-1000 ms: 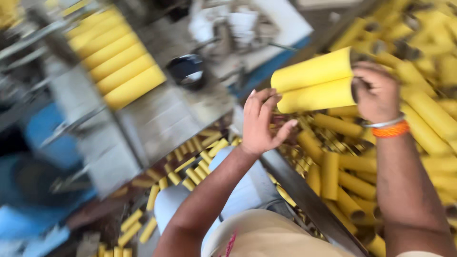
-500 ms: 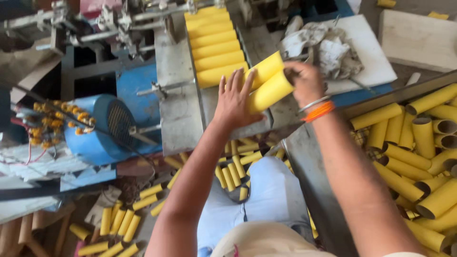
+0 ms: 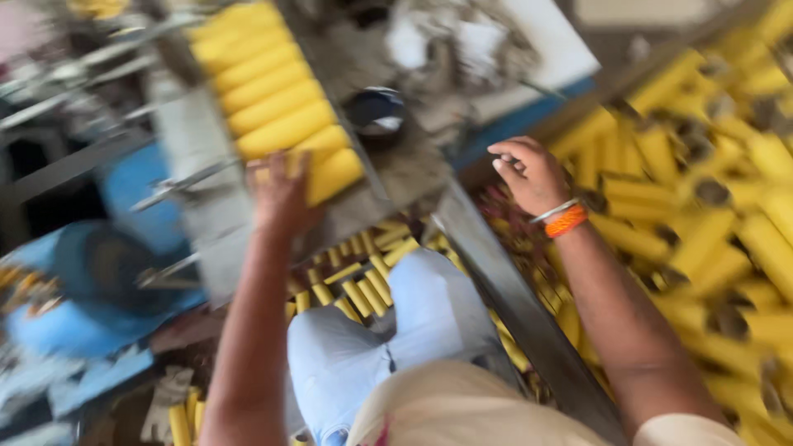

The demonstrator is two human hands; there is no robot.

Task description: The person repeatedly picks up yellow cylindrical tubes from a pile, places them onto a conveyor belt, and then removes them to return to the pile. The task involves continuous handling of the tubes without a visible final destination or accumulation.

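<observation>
Head view: the left hand (image 3: 281, 194) lies flat, fingers spread, against the nearest yellow tubes (image 3: 326, 165) at the lower end of the row of tubes (image 3: 256, 78) that fills the grey feed tray (image 3: 194, 132) at 11 o'clock; it presses rather than grips, though blur hides the fingertips. The right hand (image 3: 529, 173), at 2 o'clock, hangs empty with fingers loosely curled, above the edge of the heap of loose yellow tubes (image 3: 702, 215) that spreads toward 3 o'clock. An orange wristband (image 3: 566, 220) circles that wrist. Judging by this, the tray looks nearly full with the last tubes seated, while a large stock in the heap is left to load. Short yellow pieces (image 3: 355, 285) litter the floor near 6 o'clock, by the person's knee
</observation>
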